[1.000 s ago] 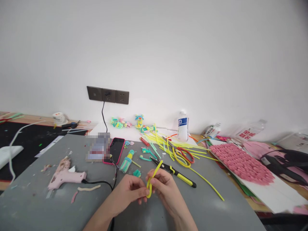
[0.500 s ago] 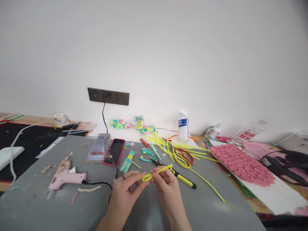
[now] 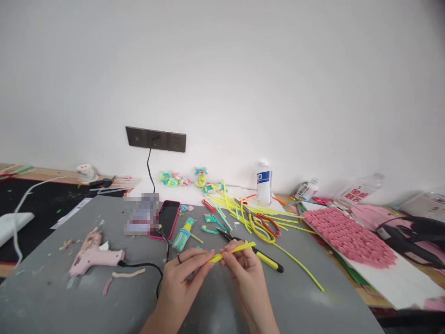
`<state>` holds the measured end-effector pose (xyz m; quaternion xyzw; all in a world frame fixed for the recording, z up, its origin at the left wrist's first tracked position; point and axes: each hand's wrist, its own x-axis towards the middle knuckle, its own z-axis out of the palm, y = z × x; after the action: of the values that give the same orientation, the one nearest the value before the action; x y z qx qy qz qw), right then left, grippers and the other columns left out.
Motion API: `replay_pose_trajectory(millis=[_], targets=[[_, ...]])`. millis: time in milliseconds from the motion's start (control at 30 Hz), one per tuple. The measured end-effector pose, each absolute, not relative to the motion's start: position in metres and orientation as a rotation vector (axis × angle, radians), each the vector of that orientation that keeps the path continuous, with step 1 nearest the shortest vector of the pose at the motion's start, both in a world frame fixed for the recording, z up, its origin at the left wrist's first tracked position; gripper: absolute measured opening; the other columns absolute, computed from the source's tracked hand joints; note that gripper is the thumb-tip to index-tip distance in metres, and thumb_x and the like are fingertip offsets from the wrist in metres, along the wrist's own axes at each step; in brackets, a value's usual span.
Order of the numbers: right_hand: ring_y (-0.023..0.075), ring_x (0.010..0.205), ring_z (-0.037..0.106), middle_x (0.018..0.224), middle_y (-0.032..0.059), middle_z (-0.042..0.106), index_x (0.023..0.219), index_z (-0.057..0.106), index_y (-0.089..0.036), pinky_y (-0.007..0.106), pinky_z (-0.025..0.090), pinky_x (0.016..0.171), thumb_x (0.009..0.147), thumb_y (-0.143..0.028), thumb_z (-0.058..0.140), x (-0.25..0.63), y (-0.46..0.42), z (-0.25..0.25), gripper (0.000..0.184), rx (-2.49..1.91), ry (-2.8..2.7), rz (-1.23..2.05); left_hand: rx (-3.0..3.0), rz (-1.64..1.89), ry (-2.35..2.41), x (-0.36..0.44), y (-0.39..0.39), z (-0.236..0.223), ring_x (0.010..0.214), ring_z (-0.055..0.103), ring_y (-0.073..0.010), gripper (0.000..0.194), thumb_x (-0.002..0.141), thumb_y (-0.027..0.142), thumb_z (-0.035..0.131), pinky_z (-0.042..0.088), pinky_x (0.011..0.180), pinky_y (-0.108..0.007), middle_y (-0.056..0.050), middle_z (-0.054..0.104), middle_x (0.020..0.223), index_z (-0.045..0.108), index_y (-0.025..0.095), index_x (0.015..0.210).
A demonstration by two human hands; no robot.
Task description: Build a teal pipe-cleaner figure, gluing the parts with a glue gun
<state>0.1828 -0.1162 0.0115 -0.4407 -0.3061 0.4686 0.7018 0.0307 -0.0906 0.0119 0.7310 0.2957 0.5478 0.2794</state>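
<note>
My left hand [image 3: 186, 276] pinches one end of a folded yellow pipe cleaner [image 3: 243, 247] between thumb and fingertips. Close by, the closed fingers of my right hand [image 3: 247, 273] grip its middle, and the other end sticks out past them to the right. Just beyond my hands lies a bundle of yellow and turquoise pipe cleaners [image 3: 183, 234]. Black-and-yellow pliers [image 3: 269, 261] rest behind my right hand, their middle partly covered by it. A curled turquoise pipe-cleaner piece [image 3: 210, 229] is near their tips.
A pink glue gun [image 3: 99, 260] with a black cord lies left, by a phone [image 3: 169, 219]. Loose yellow pipe cleaners [image 3: 302, 269] and red- and yellow-handled scissors [image 3: 267, 227] are spread right. Behind stand a bottle [image 3: 264, 185] and small figures [image 3: 201, 177]. A pink fluffy piece [image 3: 349, 236] lies far right.
The loop at the left end of the yellow pipe cleaner is now pressed flat between my left fingertips. Both hands have shifted slightly right.
</note>
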Motion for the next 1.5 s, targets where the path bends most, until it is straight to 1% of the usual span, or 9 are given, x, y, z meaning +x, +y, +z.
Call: replay_pose_trajectory(millis=[167,300,533,1033,1200,1267,1333,1433,1500], targets=[[0.0147,0.060,0.064,0.073,0.0020,0.071,0.072,0.074,-0.020,0.026,0.054,0.058,0.064,-0.036,0.091,0.183,-0.118,0.010,0.025,-0.958,-0.714,1.018,1.884,1.432,0.806,0.032,-0.091,0.011,0.057,0.072,-0.0149,0.018,0.081,0.016,0.075,0.060,0.054,-0.018,-0.006,0.081,0.082,0.082,0.023,0.095],[0.0152,0.061,0.065,0.074,0.0023,0.072,0.075,0.075,-0.020,0.028,0.055,0.063,0.068,-0.035,0.089,0.184,-0.119,0.007,0.022,-0.952,-0.746,1.052,1.878,1.456,0.825,0.030,-0.091,0.008,0.064,0.076,-0.0172,0.020,0.083,0.013,0.072,0.063,0.062,-0.019,-0.005,0.081,0.081,0.083,0.025,0.093],[0.0136,0.059,0.064,0.071,0.0013,0.073,0.072,0.074,-0.021,0.025,0.054,0.061,0.065,-0.036,0.091,0.182,-0.120,0.012,0.024,-0.933,-0.696,1.125,2.007,1.581,0.794,0.028,-0.090,0.004,0.073,0.078,-0.0172,0.026,0.084,0.011,0.073,0.063,0.069,-0.018,-0.005,0.082,0.088,0.081,0.025,0.103],[0.0134,0.053,0.063,0.065,0.0011,0.071,0.069,0.072,-0.020,0.025,0.051,0.056,0.060,-0.039,0.093,0.178,-0.126,0.018,0.030,-0.965,-0.654,1.139,2.110,1.657,0.708,0.022,-0.091,0.007,0.066,0.077,-0.0144,0.023,0.085,0.013,0.074,0.062,0.069,-0.015,-0.002,0.082,0.082,0.080,0.027,0.102],[0.0128,0.053,0.063,0.065,0.0014,0.072,0.068,0.073,-0.021,0.024,0.053,0.056,0.057,-0.040,0.094,0.177,-0.125,0.018,0.031,-0.930,-0.617,1.157,1.958,1.541,0.748,0.022,-0.093,0.002,0.066,0.077,-0.0172,0.018,0.085,0.016,0.073,0.062,0.067,-0.020,-0.003,0.082,0.077,0.083,0.028,0.095],[0.0128,0.054,0.063,0.067,0.0020,0.073,0.070,0.074,-0.021,0.025,0.054,0.057,0.059,-0.041,0.093,0.176,-0.124,0.017,0.030,-0.908,-0.595,1.143,1.790,1.423,0.797,0.024,-0.094,0.000,0.062,0.075,-0.0175,0.013,0.086,0.022,0.072,0.061,0.062,-0.022,-0.004,0.080,0.072,0.083,0.027,0.090],[0.0134,0.056,0.064,0.069,0.0030,0.074,0.072,0.075,-0.021,0.026,0.055,0.059,0.061,-0.043,0.092,0.176,-0.123,0.014,0.029,-0.904,-0.592,1.114,1.573,1.257,0.826,0.027,-0.093,-0.002,0.061,0.073,-0.0183,0.012,0.085,0.030,0.074,0.059,0.056,-0.023,-0.006,0.080,0.075,0.083,0.025,0.090],[0.0158,0.060,0.066,0.072,0.0048,0.075,0.073,0.077,-0.021,0.028,0.056,0.061,0.063,-0.042,0.091,0.178,-0.122,0.011,0.028,-0.948,-0.654,1.083,1.242,1.055,0.818,0.030,-0.089,-0.001,0.069,0.073,-0.0214,0.031,0.075,0.040,0.082,0.056,0.052,-0.025,-0.012,0.079,0.093,0.080,0.020,0.098],[0.0161,0.060,0.066,0.072,0.0050,0.075,0.072,0.078,-0.021,0.027,0.055,0.060,0.064,-0.041,0.090,0.180,-0.121,0.010,0.025,-0.989,-0.729,1.075,1.119,0.985,0.809,0.032,-0.086,0.002,0.066,0.071,-0.0208,0.037,0.072,0.045,0.084,0.054,0.050,-0.024,-0.013,0.078,0.089,0.079,0.016,0.094]])
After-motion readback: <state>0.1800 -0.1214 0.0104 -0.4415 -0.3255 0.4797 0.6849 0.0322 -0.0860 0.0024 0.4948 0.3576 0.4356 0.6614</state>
